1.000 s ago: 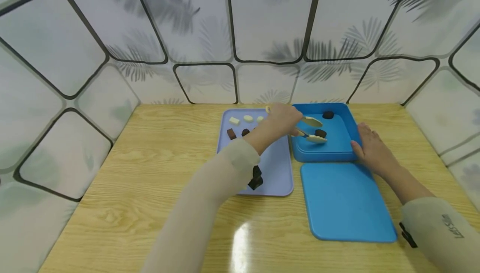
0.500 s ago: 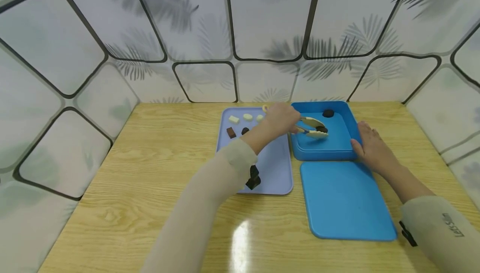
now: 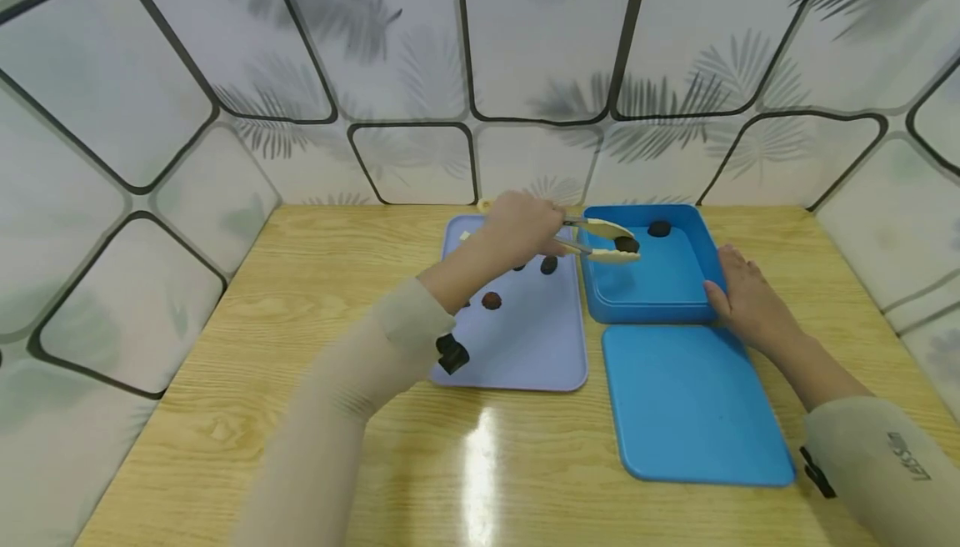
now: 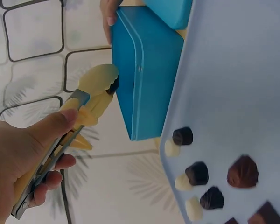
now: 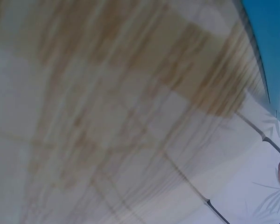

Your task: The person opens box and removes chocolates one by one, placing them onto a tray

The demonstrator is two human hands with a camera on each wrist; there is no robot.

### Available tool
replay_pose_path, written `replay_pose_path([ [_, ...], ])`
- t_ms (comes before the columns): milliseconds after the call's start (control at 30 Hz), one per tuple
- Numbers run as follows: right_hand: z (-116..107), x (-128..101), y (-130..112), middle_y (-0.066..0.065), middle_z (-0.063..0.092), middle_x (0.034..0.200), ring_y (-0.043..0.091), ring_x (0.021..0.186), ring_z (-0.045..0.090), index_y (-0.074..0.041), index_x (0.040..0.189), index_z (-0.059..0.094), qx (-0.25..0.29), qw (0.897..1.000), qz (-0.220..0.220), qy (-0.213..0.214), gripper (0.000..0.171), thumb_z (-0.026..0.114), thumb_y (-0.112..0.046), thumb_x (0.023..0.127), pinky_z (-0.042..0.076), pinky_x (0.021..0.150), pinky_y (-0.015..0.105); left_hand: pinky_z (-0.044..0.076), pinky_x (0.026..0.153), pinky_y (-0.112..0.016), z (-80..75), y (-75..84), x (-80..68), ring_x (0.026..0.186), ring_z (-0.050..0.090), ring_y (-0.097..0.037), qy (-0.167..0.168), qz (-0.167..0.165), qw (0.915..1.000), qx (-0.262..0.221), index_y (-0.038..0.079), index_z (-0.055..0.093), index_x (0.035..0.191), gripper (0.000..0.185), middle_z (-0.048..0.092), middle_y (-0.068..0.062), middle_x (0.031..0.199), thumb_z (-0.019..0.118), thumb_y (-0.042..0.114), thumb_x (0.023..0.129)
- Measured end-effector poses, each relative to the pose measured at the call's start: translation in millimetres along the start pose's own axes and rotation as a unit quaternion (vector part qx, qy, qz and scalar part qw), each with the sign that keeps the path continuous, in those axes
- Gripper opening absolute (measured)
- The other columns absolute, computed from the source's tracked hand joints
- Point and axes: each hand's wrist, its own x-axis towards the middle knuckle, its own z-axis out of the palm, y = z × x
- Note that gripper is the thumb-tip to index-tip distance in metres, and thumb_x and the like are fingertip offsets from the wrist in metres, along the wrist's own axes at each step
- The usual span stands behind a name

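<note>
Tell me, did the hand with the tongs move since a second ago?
Yes. The left hand pulled back leftward, away from the blue box and over the purple tray, its tongs carrying a dark chocolate.

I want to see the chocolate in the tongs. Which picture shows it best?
The head view: the dark chocolate sits between the tongs over the blue box. The left wrist view shows only its edge; the right wrist view misses it.

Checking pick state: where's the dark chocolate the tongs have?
In the head view the dark chocolate sits between the tongs tips, above the left part of the blue box, held by the left hand.
</note>
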Motion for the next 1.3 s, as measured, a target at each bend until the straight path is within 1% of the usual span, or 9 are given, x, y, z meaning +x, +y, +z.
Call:
replay_pose_path([
  [67,-0.4,-0.6,0.4,0.041,0.014,0.145,0.051,0.138,0.012,0.016,0.144,0.007,0.001,1.0,0.0,0.0,0.066,0.027,-0.032,0.104,0.003,0.114,0.051,0.043,0.05,-0.023,-1.0,-4.5,-12.0,0.062,0.046,-0.006,0.026,0.007,0.9996,0.012,0.019,0.068,0.105,0.05,0.068,0.007,0.087,0.056,0.062,0.085],
  [233,-1.6,0.0,0.2,0.041,0.014,0.145,0.05,0.138,0.011,0.016,0.144,0.007,0.001,1.0,0.0,-0.003,0.066,0.027,-0.032,0.104,0.003,0.115,0.05,0.046,0.049,-0.024,2.4,-12.7,-35.4,0.061,0.054,-0.006,0.077,0.014,0.9966,0.025,0.016,0.069,0.102,0.05,0.069,0.005,0.085,0.056,0.061,0.084],
  [333,-0.4,0.9,0.0,0.041,0.013,0.146,0.05,0.138,0.011,0.016,0.144,0.006,0.002,1.0,0.0,-0.006,0.066,0.026,-0.033,0.104,0.002,0.115,0.049,0.044,0.046,-0.024,5.5,-16.5,-49.8,0.058,0.055,-0.007,0.101,0.019,0.9942,0.03,0.015,0.069,0.101,0.05,0.069,0.005,0.085,0.057,0.061,0.084],
  [533,0.2,0.7,0.4,0.04,0.013,0.146,0.049,0.139,0.011,0.015,0.144,0.006,0.005,1.0,-0.001,-0.003,0.066,0.027,-0.033,0.104,0.002,0.115,0.05,0.042,0.044,-0.023,15.3,-23.4,-81.2,0.054,0.057,-0.01,0.172,0.026,0.9844,0.03,0.013,0.068,0.102,0.049,0.07,0.004,0.084,0.061,0.057,0.083],
  [600,-0.4,0.9,0.5,0.04,0.012,0.147,0.049,0.139,0.01,0.015,0.144,0.006,0.005,1.0,0.001,-0.004,0.066,0.027,-0.033,0.104,0.002,0.115,0.05,0.041,0.043,-0.023,19.7,-25.5,-90.8,0.053,0.057,-0.011,0.184,0.022,0.9822,0.031,0.013,0.068,0.103,0.049,0.07,0.004,0.083,0.062,0.057,0.083],
  [767,-1.0,1.1,0.3,0.039,0.011,0.147,0.049,0.139,0.009,0.015,0.144,0.005,0.005,1.0,0.004,-0.009,0.066,0.026,-0.034,0.104,0.002,0.115,0.05,0.035,0.038,-0.023,31.8,-30.2,-110.2,0.048,0.051,-0.009,0.172,0.007,0.9845,0.034,0.013,0.067,0.099,0.048,0.068,0.004,0.079,0.063,0.057,0.081],
  [967,0.3,-0.7,-0.5,0.04,0.012,0.146,0.049,0.139,0.01,0.015,0.144,0.007,0.004,1.0,0.007,-0.008,0.066,0.026,-0.033,0.104,0.003,0.114,0.051,0.034,0.037,-0.024,45.6,-33.8,-124.6,0.048,0.052,-0.01,0.171,0.005,0.9847,0.033,0.012,0.068,0.096,0.048,0.067,0.005,0.075,0.067,0.057,0.078],
  [1133,1.0,-0.8,-0.5,0.04,0.012,0.146,0.049,0.139,0.01,0.015,0.144,0.006,0.002,1.0,0.002,-0.007,0.066,0.026,-0.033,0.104,0.003,0.115,0.05,0.033,0.036,-0.024,57.4,-36.4,-132.4,0.048,0.053,-0.011,0.158,0.0,0.9871,0.03,0.013,0.071,0.108,0.054,0.069,0.004,0.078,0.068,0.057,0.077],
  [1300,0.6,0.7,-0.6,0.04,0.012,0.147,0.049,0.139,0.01,0.015,0.144,0.006,0.001,1.0,0.004,-0.007,0.066,0.025,-0.033,0.104,0.002,0.115,0.05,0.034,0.037,-0.024,65.9,-38.1,-133.5,0.046,0.051,-0.011,0.136,-0.008,0.99,0.037,0.014,0.072,0.101,0.051,0.067,0.002,0.074,0.068,0.058,0.077],
])
